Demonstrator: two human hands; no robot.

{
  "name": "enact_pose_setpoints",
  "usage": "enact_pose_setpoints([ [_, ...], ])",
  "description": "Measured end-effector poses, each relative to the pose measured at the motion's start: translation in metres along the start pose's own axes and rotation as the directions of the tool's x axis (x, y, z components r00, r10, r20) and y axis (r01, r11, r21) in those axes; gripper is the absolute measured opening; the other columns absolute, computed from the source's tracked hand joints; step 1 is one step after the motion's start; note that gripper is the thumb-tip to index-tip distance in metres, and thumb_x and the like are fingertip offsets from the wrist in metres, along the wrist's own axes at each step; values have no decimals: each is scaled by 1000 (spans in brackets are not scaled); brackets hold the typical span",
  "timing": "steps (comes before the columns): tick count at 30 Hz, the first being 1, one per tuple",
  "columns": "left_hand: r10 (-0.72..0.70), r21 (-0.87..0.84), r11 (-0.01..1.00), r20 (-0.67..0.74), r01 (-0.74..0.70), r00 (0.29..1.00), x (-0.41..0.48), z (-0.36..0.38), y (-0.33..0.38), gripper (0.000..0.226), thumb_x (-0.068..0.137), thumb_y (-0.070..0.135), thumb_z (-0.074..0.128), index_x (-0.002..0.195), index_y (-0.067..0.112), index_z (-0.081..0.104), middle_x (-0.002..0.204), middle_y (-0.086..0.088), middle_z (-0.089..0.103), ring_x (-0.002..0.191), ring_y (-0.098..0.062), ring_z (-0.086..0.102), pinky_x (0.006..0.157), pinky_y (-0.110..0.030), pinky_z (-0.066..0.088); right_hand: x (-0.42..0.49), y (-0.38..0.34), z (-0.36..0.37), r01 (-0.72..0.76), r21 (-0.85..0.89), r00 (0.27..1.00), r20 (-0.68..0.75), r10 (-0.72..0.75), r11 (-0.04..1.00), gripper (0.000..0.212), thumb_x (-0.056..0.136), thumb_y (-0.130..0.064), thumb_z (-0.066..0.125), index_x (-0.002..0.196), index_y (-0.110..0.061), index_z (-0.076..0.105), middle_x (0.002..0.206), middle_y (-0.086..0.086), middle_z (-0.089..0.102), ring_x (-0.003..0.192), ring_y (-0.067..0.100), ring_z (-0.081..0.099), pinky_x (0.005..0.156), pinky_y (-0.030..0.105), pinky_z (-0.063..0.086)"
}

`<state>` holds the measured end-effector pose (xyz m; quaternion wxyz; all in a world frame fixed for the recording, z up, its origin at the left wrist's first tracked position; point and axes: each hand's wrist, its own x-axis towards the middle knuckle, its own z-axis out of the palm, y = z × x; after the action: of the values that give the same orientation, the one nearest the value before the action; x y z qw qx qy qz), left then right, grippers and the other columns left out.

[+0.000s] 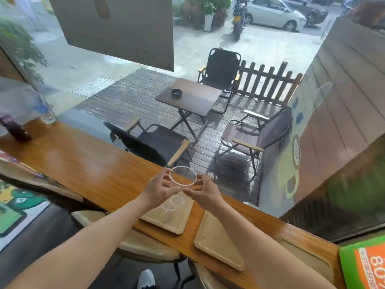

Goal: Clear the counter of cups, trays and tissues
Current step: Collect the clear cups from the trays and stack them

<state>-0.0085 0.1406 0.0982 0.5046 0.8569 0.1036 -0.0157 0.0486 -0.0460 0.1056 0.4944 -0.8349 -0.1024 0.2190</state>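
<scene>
A clear plastic cup (180, 184) is held tilted above the wooden counter (87, 163), its rim facing me. My left hand (158, 187) grips its left side and my right hand (205, 191) touches its right side. Below the cup lies a pale wooden tray (177, 222) on the counter. A second pale tray (218, 243) lies to its right, and a third tray (308, 255) sits further right, partly hidden by my right forearm.
A clear water bottle (46, 113) and a dark box (15, 128) stand at the counter's far left. A green and orange sign (366, 265) lies at the right end. Round stools (150, 247) stand under the counter. A window fronts the counter.
</scene>
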Motion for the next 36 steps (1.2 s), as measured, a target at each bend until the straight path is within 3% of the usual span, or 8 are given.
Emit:
enact_pose_setpoints([
  [4,-25,-30,999,-18,25,1000,-4,-15,-12,58,72,52,71,120,33,45,104,20,57,92,-2,62,66,-13,47,7,-11,19,8,-20,1000,25,-8,1000,51,75,-31,83,114,-25,52,107,-7,62,91,10,66,80,32,59],
  [9,-50,29,998,-2,50,999,-5,-17,-29,58,79,33,79,124,25,44,105,15,58,102,-10,62,82,-25,52,11,-13,32,-12,-66,999,45,15,998,55,77,-23,82,122,-20,51,112,-2,63,98,13,64,82,29,57],
  [13,-66,66,996,35,64,997,0,-16,-40,64,79,33,79,129,24,40,119,5,57,108,-14,61,86,-25,49,17,-12,40,-47,-87,997,49,51,995,60,78,-17,81,128,-16,49,119,1,62,105,17,62,84,29,56],
  [18,-83,60,995,96,77,992,12,-15,-50,77,80,37,77,140,28,30,138,-3,51,117,-17,58,96,-36,50,26,-6,48,-85,-100,996,27,89,991,61,77,-16,81,129,-16,48,121,1,62,108,18,62,86,32,57],
  [21,-74,28,997,148,71,986,20,-13,-60,78,81,39,75,142,35,25,142,-6,49,114,-15,59,89,-27,50,32,0,50,-116,-111,993,26,119,987,59,75,-21,81,126,-19,50,118,-2,61,108,17,61,85,31,56],
  [27,-63,93,995,203,45,977,37,-12,-82,76,78,46,75,139,33,32,136,1,52,118,-13,54,94,-31,46,40,14,61,-151,-173,989,-18,150,973,59,75,-30,81,126,-21,54,119,-5,61,104,12,55,77,22,44],
  [32,-55,97,995,277,28,959,48,-13,-99,72,74,42,78,131,36,35,131,7,54,119,-13,55,95,-34,49,43,25,74,-200,-140,980,-39,197,970,50,74,-26,78,120,-26,60,117,-6,63,108,15,58,90,35,53],
  [36,-79,58,996,345,63,935,53,-13,-109,72,72,37,80,128,37,34,126,9,56,116,-12,58,96,-37,52,41,31,85,-209,-63,978,-36,207,976,48,73,-21,78,113,-42,59,101,-24,60,100,7,59,80,20,47],
])
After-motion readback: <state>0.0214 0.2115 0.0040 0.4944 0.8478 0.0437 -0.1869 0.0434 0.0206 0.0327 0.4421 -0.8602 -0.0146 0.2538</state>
